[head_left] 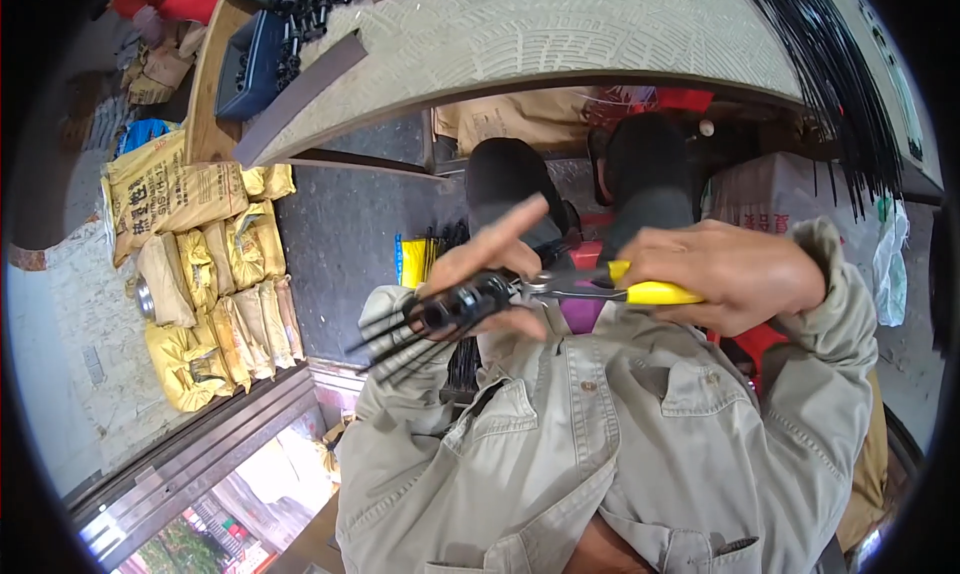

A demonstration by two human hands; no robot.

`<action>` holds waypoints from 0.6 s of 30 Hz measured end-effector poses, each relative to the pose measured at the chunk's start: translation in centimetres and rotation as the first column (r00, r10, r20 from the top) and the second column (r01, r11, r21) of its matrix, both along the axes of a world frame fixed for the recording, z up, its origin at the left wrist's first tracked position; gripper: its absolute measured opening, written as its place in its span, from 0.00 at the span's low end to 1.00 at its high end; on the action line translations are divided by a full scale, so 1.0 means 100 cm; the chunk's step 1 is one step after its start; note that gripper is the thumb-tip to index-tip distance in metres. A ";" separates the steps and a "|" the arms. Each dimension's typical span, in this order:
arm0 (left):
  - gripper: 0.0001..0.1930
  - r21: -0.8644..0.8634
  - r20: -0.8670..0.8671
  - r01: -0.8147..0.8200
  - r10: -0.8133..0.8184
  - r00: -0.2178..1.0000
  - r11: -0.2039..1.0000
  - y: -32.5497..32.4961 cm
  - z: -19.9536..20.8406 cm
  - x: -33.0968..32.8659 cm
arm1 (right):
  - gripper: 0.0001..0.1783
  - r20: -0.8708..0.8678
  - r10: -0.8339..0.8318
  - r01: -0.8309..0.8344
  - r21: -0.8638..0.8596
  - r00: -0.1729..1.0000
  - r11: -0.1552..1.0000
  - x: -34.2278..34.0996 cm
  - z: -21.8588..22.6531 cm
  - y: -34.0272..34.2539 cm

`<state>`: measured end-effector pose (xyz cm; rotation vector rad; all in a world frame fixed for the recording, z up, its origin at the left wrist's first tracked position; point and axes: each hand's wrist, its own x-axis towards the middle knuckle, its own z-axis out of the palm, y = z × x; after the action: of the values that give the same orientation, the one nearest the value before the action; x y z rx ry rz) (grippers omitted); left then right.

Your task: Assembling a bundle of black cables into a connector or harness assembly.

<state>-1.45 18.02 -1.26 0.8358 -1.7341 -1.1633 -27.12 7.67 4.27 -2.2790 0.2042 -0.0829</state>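
In front of my body, my left hand [490, 257] is wrapped round a bundle of thin black strands [395, 346] with thick black ends [462, 304]; motion blurs it, and one finger sticks out. My right hand [735, 274] grips pliers with yellow handles [662, 293]. Their metal jaws point left and reach the black bundle beside my left fingers. Whether the jaws are closed on a piece is too blurred to make out.
Across the far side runs a pale patterned worktop [560, 34]. It bears long black strands [835, 84] at right and small black parts [300, 14] at left, beside a blue bin [250, 69]. Brown and yellow packages [215, 274] stand on the left. My knees are under the worktop.
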 end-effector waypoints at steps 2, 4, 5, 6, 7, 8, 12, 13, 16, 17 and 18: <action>0.44 0.056 -0.120 0.078 -0.071 0.990 0.995 0.002 -0.013 0.000 | 0.14 -0.142 0.257 -0.064 0.755 0.956 0.653 -0.002 -0.004 -0.012; 0.33 0.055 -0.175 -0.005 0.015 0.984 0.998 -0.003 -0.006 -0.014 | 0.26 -0.143 0.309 0.127 0.989 0.940 0.071 -0.012 -0.028 -0.001; 0.32 0.087 -0.160 -0.030 0.044 0.986 0.996 -0.002 -0.007 -0.015 | 0.32 -0.078 0.332 0.113 0.990 0.940 -0.088 -0.012 -0.034 0.000; 0.31 0.117 -0.144 -0.056 0.073 0.987 0.992 0.000 -0.010 -0.017 | 0.39 -0.044 0.270 0.076 0.991 0.962 -0.107 -0.012 -0.034 0.004; 0.32 0.173 -0.169 -0.084 0.114 0.979 0.981 0.001 -0.012 -0.020 | 0.40 -0.074 0.164 0.042 0.981 0.984 0.192 -0.013 -0.029 0.004; 0.32 0.224 -0.193 -0.142 0.186 0.963 0.964 0.003 -0.012 -0.023 | 0.41 -0.065 0.059 0.029 0.882 0.996 0.470 -0.013 -0.018 0.004; 0.35 0.314 -0.180 -0.391 0.458 0.871 0.865 0.003 -0.003 -0.036 | 0.31 0.194 -0.273 0.330 -0.403 0.942 0.853 -0.008 0.008 0.025; 0.36 0.355 -0.209 -0.316 0.404 0.890 0.880 0.001 -0.004 -0.032 | 0.31 0.197 -0.266 0.325 -0.405 0.944 0.855 -0.010 0.011 0.017; 0.31 0.370 -0.072 -0.084 0.119 0.990 0.925 -0.001 0.009 -0.020 | 0.24 -0.250 0.169 0.133 0.850 0.953 0.510 -0.020 -0.004 -0.010; 0.30 0.246 -0.151 -0.049 0.088 0.985 0.968 -0.006 0.001 -0.020 | 0.25 -0.179 0.193 0.115 0.947 0.965 0.301 -0.021 -0.019 -0.010; 0.30 0.116 -0.226 -0.022 0.047 0.973 0.993 -0.009 -0.005 -0.021 | 0.26 -0.102 0.199 0.089 0.993 0.975 0.075 -0.021 -0.027 -0.009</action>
<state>-3.56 17.14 -1.78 0.7637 -1.4725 -1.2905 -29.21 6.80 1.62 -0.7920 0.1869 0.2954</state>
